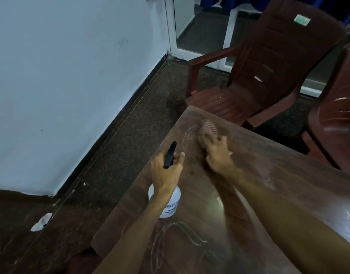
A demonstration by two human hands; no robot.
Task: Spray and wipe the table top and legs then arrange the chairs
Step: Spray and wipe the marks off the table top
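The left hand (166, 171) has its grip clenched around the neck of a white plastic spray bottle (171, 202), fingers wrapped under the black trigger head (170, 155), which points away toward the far corner. The bottle hangs upright over the near left edge of the brown wood-grain surface (269, 165); I cannot tell whether its base touches. Just beside it, the right hand (217, 153) lies with fingers spread flat, its grip released, pressing on a pale ribbed cloth (206, 127) near the far left corner; both are blurred. Whitish wet streaks (182, 234) curl across the surface near the person and around the cloth. Beyond the far corner stands a dark brown plastic armchair (269, 66), with a second brown plastic chair (336, 115) at the right edge. A pale blue wall (71, 76) meets the dark speckled floor (130, 135), where a white scrap (40, 222) lies.
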